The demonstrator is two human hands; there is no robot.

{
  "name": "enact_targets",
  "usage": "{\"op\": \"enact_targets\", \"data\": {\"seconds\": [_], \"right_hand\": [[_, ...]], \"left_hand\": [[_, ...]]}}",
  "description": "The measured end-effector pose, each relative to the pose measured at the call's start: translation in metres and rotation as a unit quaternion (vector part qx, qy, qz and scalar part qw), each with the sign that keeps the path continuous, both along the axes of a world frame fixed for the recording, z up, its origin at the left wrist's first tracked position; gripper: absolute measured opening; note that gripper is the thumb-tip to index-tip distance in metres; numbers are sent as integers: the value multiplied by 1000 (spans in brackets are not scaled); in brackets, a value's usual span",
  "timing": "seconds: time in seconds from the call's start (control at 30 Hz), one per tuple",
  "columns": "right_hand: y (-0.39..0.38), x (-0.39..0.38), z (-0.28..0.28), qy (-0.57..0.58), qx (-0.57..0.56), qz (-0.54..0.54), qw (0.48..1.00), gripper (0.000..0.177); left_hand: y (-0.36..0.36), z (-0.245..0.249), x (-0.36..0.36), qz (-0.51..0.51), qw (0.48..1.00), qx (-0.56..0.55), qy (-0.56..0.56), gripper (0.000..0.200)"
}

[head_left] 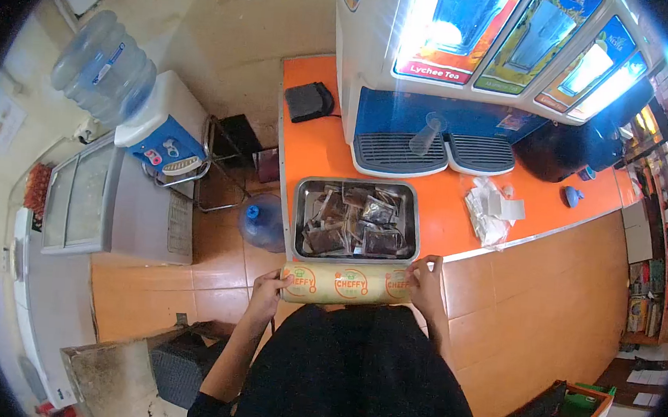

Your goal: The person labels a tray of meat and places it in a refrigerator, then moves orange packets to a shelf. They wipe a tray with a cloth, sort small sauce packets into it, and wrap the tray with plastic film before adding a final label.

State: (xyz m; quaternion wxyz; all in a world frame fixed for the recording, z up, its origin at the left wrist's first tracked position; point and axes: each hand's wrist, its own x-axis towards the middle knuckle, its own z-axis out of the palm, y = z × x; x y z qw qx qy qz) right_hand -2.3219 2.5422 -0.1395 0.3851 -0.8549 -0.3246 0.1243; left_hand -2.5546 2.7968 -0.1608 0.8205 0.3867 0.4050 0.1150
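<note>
Level in front of my body is a yellowish roll of cling film (350,285) printed with orange "CHEFFY" logos. My left hand (267,294) is closed around its left end, and my right hand (427,285) pinches it near the right end. Just beyond the roll, a rectangular metal tray (300,206) rests on the orange counter (448,210). Brown and clear plastic packets (378,239) lie loosely piled inside it. The roll's far side overlaps the tray's near rim in this view.
A drinks dispenser (381,110) stands at the back of the counter, a clear plastic cup (428,133) on its drip tray. White plastic bags (487,213) lie to the right. Left are a water dispenser (169,129), a chest freezer (141,213) and a large bottle (261,222).
</note>
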Motion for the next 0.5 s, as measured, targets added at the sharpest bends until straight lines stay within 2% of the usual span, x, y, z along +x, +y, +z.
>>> {"op": "enact_targets", "data": {"seconds": [0.1, 0.13, 0.17, 0.2, 0.23, 0.27, 0.3, 0.33, 0.4, 0.43, 0.47, 0.5], "right_hand": [[5, -5, 4, 35, 8, -61, 997, 17], [0, -5, 10, -105, -61, -41, 992, 18], [0, -5, 22, -245, -127, -20, 961, 20], [-1, -3, 30, -237, -94, 6, 967, 11], [-2, -5, 40, -237, -93, 6, 967, 11], [-2, -7, 55, -31, -53, 4, 998, 8], [-1, -8, 62, 177, -11, 3, 984, 7], [-6, -6, 48, 228, 35, 1, 973, 12], [-13, -1, 30, 254, 72, 17, 964, 12], [-17, -1, 25, 279, 109, 28, 954, 12], [-20, -2, 25, 279, 109, 28, 954, 12], [-22, -3, 27, 299, 133, 25, 945, 12]], "left_hand": [[2, 4, 0, -16, 1000, 0, 10, 33], [0, 2, -1, -14, 1000, 0, 12, 33], [-3, -2, 0, 18, 995, 87, 55, 37], [-8, 2, 3, 48, 979, 173, 98, 41], [-11, 6, 7, 49, 979, 174, 98, 41], [-14, 28, 19, -50, 851, 488, 185, 44], [-21, 52, 37, -131, 750, 624, 177, 44], [-28, 76, 55, -175, 619, 749, 161, 43], [-37, 74, 80, -207, 620, 753, 74, 40], [-34, 43, 87, -284, 629, 724, -16, 38], [-32, 38, 94, -356, 628, 683, -107, 35], [-26, 35, 99, -357, 626, 685, -107, 35]]}}
